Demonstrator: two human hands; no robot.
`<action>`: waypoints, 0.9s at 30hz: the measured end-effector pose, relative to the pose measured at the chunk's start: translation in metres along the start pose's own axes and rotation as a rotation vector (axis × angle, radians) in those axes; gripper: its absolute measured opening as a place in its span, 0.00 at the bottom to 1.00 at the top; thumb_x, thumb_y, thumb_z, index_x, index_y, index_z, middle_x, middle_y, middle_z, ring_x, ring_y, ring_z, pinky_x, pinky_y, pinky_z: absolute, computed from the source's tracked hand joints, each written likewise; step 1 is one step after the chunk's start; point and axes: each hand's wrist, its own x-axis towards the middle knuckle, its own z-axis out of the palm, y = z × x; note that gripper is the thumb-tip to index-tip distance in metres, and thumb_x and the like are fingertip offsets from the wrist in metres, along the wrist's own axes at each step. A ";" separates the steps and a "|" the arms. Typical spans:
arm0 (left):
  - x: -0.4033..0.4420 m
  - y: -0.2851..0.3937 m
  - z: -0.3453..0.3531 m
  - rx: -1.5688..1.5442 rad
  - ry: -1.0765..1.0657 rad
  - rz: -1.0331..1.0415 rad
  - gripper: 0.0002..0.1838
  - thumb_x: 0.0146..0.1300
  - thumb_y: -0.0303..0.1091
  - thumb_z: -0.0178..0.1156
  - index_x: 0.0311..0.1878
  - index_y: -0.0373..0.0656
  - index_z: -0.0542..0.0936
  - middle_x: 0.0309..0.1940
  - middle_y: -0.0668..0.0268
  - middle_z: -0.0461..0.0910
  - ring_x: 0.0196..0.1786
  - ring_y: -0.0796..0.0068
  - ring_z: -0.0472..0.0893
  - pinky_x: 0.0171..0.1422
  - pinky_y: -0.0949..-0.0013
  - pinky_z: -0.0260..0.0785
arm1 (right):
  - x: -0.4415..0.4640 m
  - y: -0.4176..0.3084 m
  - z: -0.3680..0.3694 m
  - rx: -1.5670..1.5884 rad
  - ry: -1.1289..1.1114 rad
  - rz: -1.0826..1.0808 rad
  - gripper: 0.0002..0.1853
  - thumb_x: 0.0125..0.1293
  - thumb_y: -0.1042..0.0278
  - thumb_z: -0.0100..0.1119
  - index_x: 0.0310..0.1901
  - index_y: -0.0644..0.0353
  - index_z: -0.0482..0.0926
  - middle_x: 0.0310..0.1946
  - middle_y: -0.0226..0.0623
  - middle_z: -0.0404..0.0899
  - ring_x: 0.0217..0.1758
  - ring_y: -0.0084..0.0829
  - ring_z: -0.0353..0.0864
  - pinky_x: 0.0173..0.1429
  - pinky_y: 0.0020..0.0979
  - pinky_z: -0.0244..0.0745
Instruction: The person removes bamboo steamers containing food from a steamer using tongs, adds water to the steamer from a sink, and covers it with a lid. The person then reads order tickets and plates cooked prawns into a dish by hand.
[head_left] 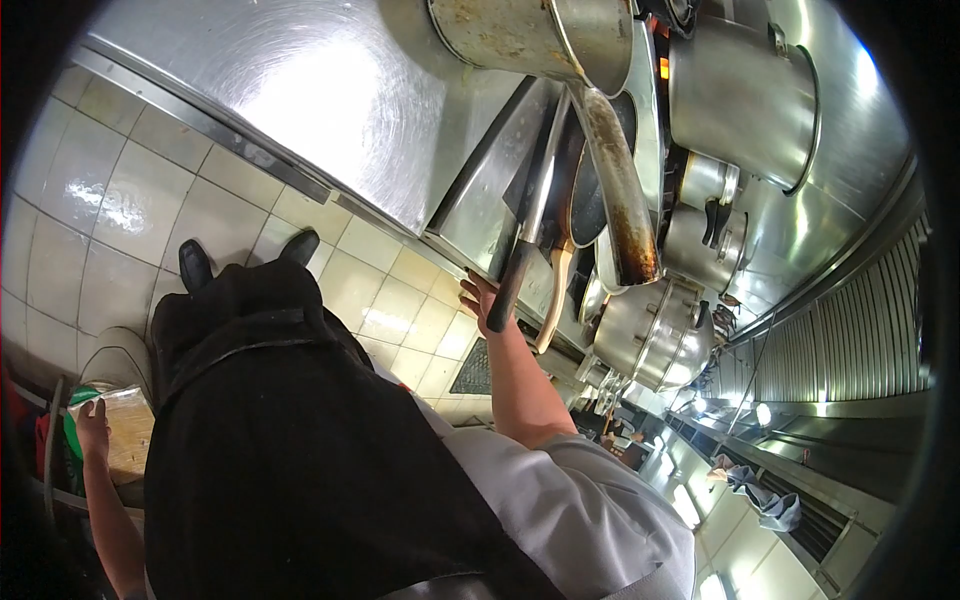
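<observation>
At the far left, my left hand (92,430) is closed on the edge of a flat, brownish package (128,435) that looks covered in clear film. What is inside cannot be made out. A round green thing (72,432) shows just behind it. My right hand (480,298) reaches to the front edge of the steel counter, fingers apart, with nothing seen in it. A black pan handle (512,285) passes in front of part of this hand. Beside it, a wooden handle (556,295) and a scorched metal handle (625,190) stick out past the counter.
A stained steel pot (500,35) stands on the steel counter (300,90). Large pots (740,100) and a lidded pot (655,335) line the stove side at right. Pale floor tiles (140,190) lie underfoot, with a dark mat (480,370). A cloth (765,500) hangs at lower right.
</observation>
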 end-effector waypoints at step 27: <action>0.007 -0.008 0.000 -0.041 -0.004 0.001 0.27 0.67 0.43 0.64 0.62 0.35 0.72 0.21 0.74 0.68 0.20 0.86 0.65 0.22 0.77 0.57 | -0.003 0.000 0.000 0.037 -0.003 -0.022 0.29 0.65 0.58 0.67 0.64 0.57 0.70 0.62 0.40 0.73 0.64 0.43 0.74 0.62 0.50 0.72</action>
